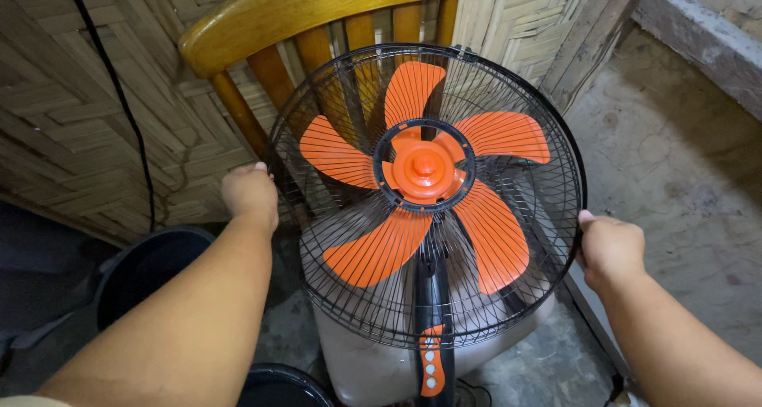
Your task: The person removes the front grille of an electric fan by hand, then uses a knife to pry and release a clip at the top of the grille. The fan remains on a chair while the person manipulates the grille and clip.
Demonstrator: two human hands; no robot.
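- A yellow-brown wooden chair point(317, 14) with slatted back stands against a woven bamboo wall point(71, 121).
- A thin black cable point(119, 97) hangs down that wall.
- A dark round bucket point(147, 272) sits on the grey concrete floor point(675, 177).

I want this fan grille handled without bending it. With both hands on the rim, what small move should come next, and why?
Probably a gentle, even pull of the round black wire grille toward the body. The left hand and right hand already grip opposite sides of its rim, so equal force should keep it square over the orange five-blade fan.
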